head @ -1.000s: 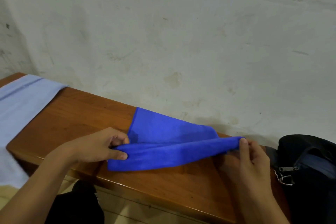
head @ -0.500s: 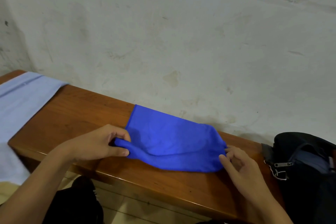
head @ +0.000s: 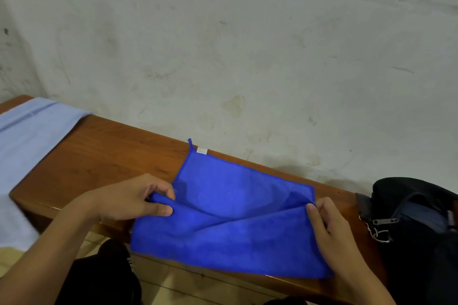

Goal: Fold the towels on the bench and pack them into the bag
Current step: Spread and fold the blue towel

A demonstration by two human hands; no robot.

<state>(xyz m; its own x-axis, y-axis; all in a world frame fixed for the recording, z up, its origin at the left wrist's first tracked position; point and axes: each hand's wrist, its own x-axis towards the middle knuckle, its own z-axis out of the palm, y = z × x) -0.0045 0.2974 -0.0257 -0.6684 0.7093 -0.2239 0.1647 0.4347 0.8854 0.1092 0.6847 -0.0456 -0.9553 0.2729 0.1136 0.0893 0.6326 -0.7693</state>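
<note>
A bright blue towel (head: 230, 208) lies spread on the wooden bench (head: 104, 153), its near edge hanging over the bench's front. A white tag and a small loop show at its far corner. My left hand (head: 138, 199) pinches a fold at the towel's left edge. At the right edge, my right hand (head: 327, 225) pinches a fold with thumb and fingers. The black bag (head: 416, 225) sits at the bench's right end with a zipper pull showing.
A pale blue towel (head: 32, 136) lies over the bench's left end and hangs down its front. A stained wall (head: 247, 57) stands right behind the bench. Tiled floor and my dark-clothed legs (head: 99, 277) are below.
The towel was bunched into a narrow fold; it now lies opened wider, with its near edge drawn over the bench's front. Both hands still hold its left and right edges.
</note>
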